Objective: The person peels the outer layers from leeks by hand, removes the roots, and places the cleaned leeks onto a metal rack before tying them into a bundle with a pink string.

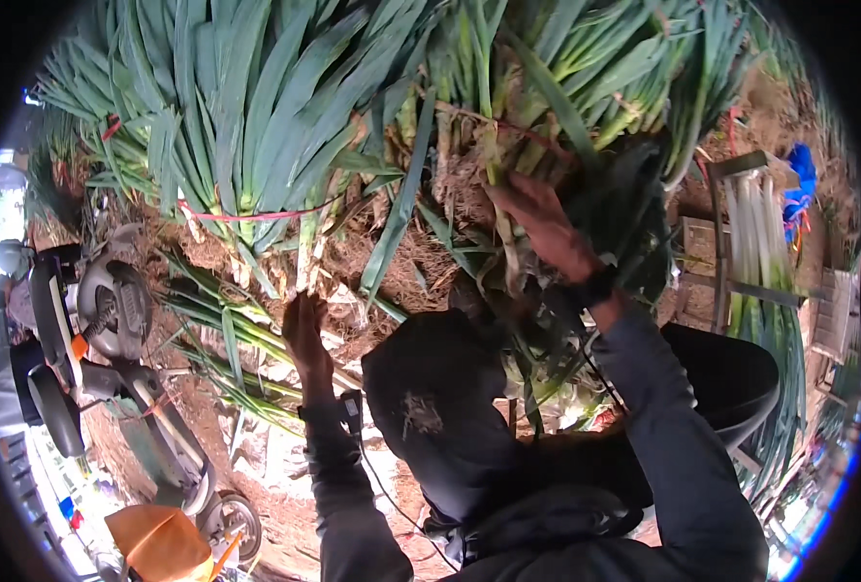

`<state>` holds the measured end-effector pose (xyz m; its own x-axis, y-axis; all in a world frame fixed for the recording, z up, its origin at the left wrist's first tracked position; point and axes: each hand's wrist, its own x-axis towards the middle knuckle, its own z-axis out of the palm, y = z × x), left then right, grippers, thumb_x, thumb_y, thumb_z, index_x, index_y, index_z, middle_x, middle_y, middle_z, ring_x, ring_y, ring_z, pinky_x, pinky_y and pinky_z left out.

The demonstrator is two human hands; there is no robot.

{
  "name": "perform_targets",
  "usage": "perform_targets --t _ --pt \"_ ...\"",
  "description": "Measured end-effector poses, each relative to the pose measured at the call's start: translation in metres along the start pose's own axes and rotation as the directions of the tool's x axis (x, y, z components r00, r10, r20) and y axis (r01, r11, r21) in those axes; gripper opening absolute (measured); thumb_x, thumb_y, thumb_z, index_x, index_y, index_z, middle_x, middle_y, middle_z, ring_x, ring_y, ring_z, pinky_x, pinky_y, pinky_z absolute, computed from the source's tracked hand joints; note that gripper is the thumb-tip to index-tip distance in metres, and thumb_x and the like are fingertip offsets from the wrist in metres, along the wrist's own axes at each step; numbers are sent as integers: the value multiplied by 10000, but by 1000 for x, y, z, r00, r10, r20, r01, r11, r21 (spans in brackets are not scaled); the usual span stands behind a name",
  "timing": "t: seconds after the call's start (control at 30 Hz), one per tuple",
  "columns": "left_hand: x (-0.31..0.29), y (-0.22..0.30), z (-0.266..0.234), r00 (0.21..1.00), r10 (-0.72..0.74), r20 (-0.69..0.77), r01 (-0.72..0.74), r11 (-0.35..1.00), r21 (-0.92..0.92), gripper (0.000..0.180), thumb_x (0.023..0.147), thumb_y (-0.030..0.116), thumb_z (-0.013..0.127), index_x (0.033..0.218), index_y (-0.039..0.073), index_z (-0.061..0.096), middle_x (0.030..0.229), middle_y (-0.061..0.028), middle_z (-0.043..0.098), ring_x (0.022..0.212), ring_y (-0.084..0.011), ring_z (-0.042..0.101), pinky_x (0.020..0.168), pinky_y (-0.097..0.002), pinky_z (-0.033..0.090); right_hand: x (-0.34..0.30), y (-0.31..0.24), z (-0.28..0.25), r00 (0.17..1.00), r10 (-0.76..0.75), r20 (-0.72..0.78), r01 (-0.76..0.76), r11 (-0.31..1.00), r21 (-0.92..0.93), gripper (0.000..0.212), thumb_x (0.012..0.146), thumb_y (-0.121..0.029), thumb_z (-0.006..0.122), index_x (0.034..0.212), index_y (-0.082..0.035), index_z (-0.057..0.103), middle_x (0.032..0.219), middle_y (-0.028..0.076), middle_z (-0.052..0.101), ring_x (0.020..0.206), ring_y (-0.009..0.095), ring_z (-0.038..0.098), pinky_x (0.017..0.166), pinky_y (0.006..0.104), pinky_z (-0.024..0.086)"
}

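My left hand (306, 335) is closed at the root end of a leek (309, 238), its pale shank rising from my fingers beside a big bundle of leeks (246, 116). A red tie (256, 215) runs around that bundle. Farther right, my right hand (547, 228) reaches forward with its fingers closed around the stalk of another leek (496, 160). The leaves of this leek point away from me, and its lower shank hangs below my fingers. Brown roots and soil (421, 252) lie between my hands.
More leeks (624, 68) fill the far right. Loose leeks (237, 339) lie left of my left hand. A parked scooter (111, 301) stands at left, near an orange cover (159, 543). On the right, trimmed leeks (755, 228) rest in a wooden frame (717, 252) beside blue cord (799, 184).
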<state>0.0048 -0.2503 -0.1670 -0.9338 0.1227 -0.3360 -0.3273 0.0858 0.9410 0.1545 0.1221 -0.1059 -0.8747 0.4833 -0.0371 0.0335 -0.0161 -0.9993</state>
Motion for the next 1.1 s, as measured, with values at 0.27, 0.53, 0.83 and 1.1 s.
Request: perform_targets --t 0.27,0.53,0.83,1.1 --pt "-58 182 124 879 283 383 -209 952 -224 442 997 276 639 1324 -15 580 1132 -133 677 1045 -226 665 961 -360 516 -103 -99 -34 983 68 173 -92 986 136 271 979 -174 658 1142 40 626 956 39 644 852 87 584 813 267 491" --pt "-154 231 233 589 273 761 -262 955 -140 544 996 308 637 1401 -30 506 1173 -168 670 1011 -210 675 895 -358 550 -145 -124 -51 941 -253 226 249 967 45 463 986 -115 598 1393 70 477 948 0 465 733 65 379 653 224 337" --pt "-147 185 291 723 195 662 -26 966 -256 455 977 246 682 1333 20 510 1078 -162 691 947 -220 687 789 -369 579 -119 -115 -70 752 -658 -33 501 604 -620 500 855 -48 693 1341 -96 587 1248 155 622 1087 382 631 903 429 542" --pt "-137 186 291 736 276 618 115 849 -515 543 1028 290 595 1441 4 389 1331 -246 563 1136 -307 639 950 -439 534 -92 -110 -47 753 -641 -149 435 654 -618 276 828 -24 754 1085 -37 655 1164 149 651 1080 358 634 908 406 527"
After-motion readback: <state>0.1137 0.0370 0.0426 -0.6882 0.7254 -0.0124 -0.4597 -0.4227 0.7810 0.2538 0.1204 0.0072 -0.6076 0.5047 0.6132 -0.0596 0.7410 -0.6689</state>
